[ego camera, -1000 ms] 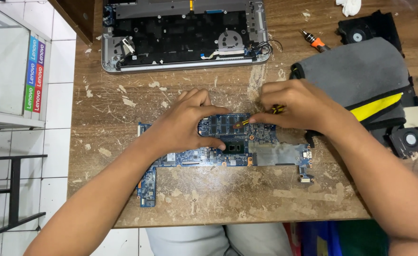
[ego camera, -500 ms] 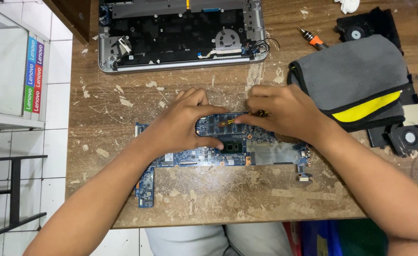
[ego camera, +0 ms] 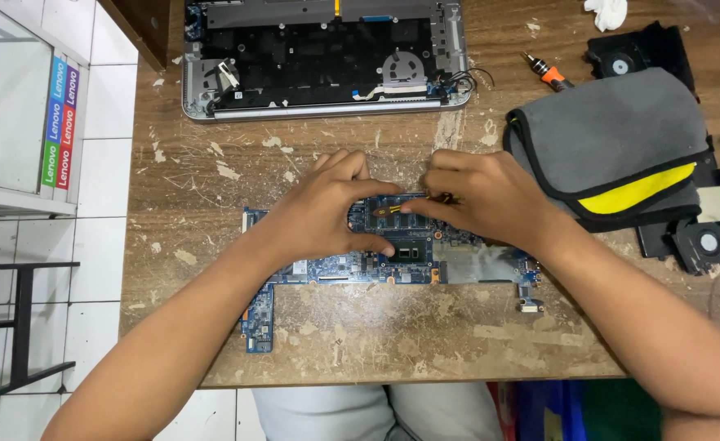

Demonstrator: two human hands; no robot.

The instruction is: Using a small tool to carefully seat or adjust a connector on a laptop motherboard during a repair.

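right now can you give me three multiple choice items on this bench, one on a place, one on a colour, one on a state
1. Where does the opened silver laptop base lie?
A. beyond the blue circuit board
B. on the floor
C. under the cloth

2. What colour is the stripe on the folded grey cloth?
A. red
B. yellow
C. white

3. How does the blue circuit board lie?
A. stood on edge
B. inside the laptop
C. flat on the worn wooden table

Answers:
1 A, it sits at the table's far edge, past both hands.
2 B, a yellow band runs along its edge.
3 C, it rests flat under the left hand and right hand.
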